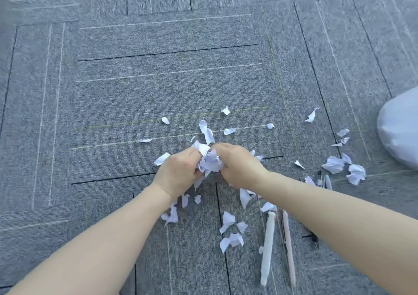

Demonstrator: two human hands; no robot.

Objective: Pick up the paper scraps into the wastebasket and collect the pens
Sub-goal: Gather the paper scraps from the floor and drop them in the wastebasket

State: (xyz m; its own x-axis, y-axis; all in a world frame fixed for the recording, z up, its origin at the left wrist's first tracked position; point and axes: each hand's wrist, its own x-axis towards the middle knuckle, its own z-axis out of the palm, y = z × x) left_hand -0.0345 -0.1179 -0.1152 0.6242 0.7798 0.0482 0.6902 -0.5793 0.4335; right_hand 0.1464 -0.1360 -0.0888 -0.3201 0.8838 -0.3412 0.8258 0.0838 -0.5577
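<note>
While your left hand [179,172] and right hand [237,165] are curled together around the bunched wad of paper scraps [210,162], the relation that matters is where the wastebasket [398,134] sits. It lies far off to your right and a little ahead, only its pale, bag-lined side showing at the frame edge, well apart from both hands. Your right hand is the nearer one to it, so the wad likely travels rightward, across the loose scraps still lying on the grey carpet [158,68].

Plenty of paper remains: small bits ahead of your hands, a scatter under your wrists, and two larger crumpled pieces [339,164] near the basket.

The pens lie under and beside your right forearm. The white pen [268,247] and the pinkish pen [289,249] rest side by side, long axes running roughly toward and away from you; another pen [328,181] lies farther right, partly hidden by scraps. Again the right hand is closer to all of them. A dark object near your right forearm is too obscured to name.
</note>
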